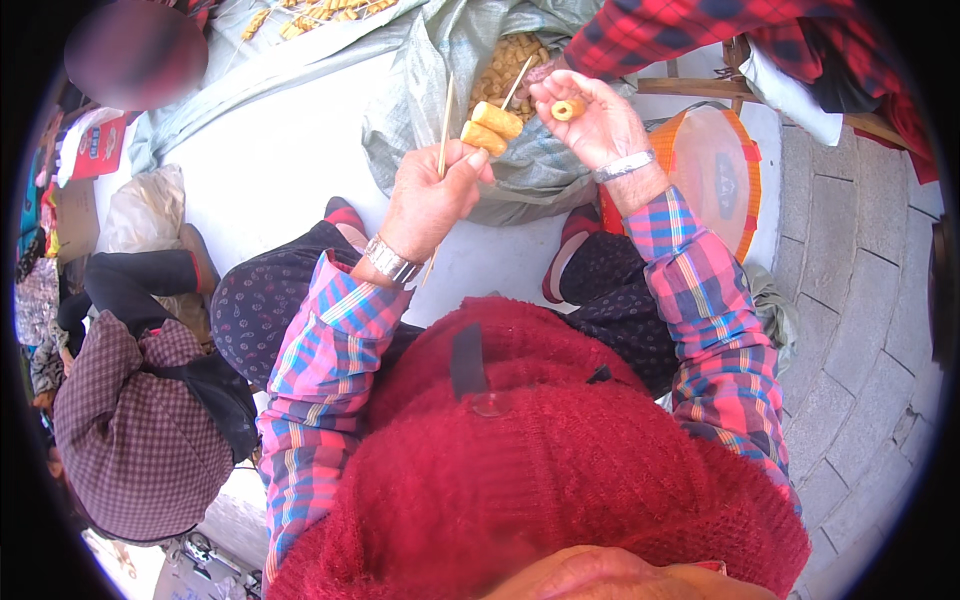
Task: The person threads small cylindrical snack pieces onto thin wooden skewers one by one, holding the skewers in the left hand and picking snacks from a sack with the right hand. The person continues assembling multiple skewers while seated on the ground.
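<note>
My left hand [439,191] pinches a thin wooden skewer [516,81] that runs through two tube-shaped golden food pieces [493,127], its tip bare above them. A bare wooden skewer [448,112] also passes through the same hand, and a stick end shows below the wrist. In my right hand [596,124], palm up with fingers loosely curled, is a single hollow tube piece [568,109], its hole facing me. Just beyond both hands a woven plastic sack [420,97] stands with its mouth turned down around a heap of similar loose pieces [504,64].
Another person's plaid sleeve [675,37] reaches to the sack from the upper right. An orange-rimmed bag [750,187] stands right of my right wrist. Filled skewers [330,15] lie on sheeting at the top. A seated person [150,420] is at the left.
</note>
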Motion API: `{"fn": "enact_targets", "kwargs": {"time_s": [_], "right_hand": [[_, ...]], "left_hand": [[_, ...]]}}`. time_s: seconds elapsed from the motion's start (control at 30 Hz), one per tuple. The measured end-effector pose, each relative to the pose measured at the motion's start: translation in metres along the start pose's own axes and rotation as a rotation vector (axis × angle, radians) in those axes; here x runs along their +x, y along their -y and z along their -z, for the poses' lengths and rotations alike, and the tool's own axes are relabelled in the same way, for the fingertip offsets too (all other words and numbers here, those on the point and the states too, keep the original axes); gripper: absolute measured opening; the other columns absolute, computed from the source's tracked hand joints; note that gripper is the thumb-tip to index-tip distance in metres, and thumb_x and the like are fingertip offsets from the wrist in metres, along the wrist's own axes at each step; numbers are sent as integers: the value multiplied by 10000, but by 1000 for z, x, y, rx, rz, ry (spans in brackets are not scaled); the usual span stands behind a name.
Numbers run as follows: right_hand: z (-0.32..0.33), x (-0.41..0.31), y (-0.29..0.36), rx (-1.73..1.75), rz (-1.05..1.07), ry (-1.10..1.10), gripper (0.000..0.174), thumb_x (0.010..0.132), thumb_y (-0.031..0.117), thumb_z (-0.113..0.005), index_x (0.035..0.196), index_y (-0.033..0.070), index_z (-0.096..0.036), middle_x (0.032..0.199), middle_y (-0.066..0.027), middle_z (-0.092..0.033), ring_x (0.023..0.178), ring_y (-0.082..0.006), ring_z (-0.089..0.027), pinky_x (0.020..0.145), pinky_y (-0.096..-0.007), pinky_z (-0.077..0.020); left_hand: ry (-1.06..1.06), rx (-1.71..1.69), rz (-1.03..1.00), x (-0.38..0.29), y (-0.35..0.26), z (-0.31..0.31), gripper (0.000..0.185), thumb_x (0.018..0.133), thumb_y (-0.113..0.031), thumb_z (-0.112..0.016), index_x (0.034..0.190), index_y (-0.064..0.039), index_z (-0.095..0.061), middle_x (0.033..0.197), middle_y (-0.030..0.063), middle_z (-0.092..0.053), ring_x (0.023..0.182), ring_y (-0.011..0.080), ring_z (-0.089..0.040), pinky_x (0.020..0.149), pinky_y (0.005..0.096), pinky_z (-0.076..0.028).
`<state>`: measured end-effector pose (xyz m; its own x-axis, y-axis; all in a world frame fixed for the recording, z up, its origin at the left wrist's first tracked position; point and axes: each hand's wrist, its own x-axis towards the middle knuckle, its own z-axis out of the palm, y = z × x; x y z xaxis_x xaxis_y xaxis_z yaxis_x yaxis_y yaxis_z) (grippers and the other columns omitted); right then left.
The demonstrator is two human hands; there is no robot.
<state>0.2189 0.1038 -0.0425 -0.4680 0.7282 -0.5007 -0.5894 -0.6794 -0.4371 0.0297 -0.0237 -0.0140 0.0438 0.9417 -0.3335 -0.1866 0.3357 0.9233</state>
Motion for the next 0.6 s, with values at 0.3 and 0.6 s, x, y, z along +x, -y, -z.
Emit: {"fn": "enact_targets", "kwargs": {"time_s": [0.3,0.6], "right_hand": [[-8,-2,-9,-108,134,180,288,815,-87,-454,1102,-113,-455,1068,-215,-535,1113,-367,-508,960,-424,-453],[-12,-5,-4,-174,89,275,345,900,99,-508,1191,-70,-435,1124,-207,-537,1114,-362,-519,934,-451,-459]], "left_hand": [[-11,46,18,-3,-7,-3,274,924,-225,-488,739,-49,-589,472,-53,-415,427,23,-307,431,194,-229],[66,66,54,-7,-12,-4,262,893,-221,-521,712,-41,-578,519,-45,-455,448,26,-377,423,191,-281]]}}
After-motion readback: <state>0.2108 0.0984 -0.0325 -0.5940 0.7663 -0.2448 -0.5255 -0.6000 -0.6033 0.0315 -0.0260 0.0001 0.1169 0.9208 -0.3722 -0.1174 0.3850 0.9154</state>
